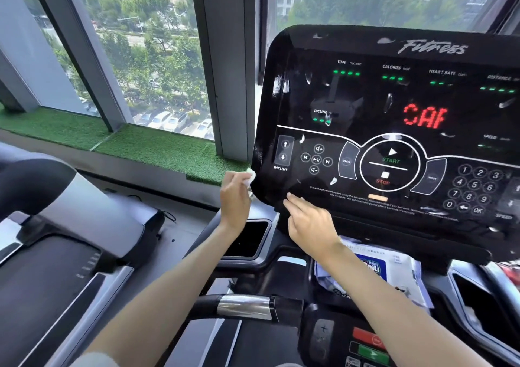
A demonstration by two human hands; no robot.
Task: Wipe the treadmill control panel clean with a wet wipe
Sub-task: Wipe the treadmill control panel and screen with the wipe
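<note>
Treadmill control panel (394, 130) fills the upper right, glossy black and lit. Both forearms reach up toward its lower left corner. Left hand (235, 198) is closed around a wadded wet wipe (250, 177) at the panel's left edge. Right hand (311, 226) lies open, fingertips (289, 196) touching the panel's bottom edge, holding nothing.

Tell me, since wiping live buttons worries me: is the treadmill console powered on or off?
On. The control panel shows red characters lit at its centre and green indicator dashes glowing under TIME and CALORIES.
</note>
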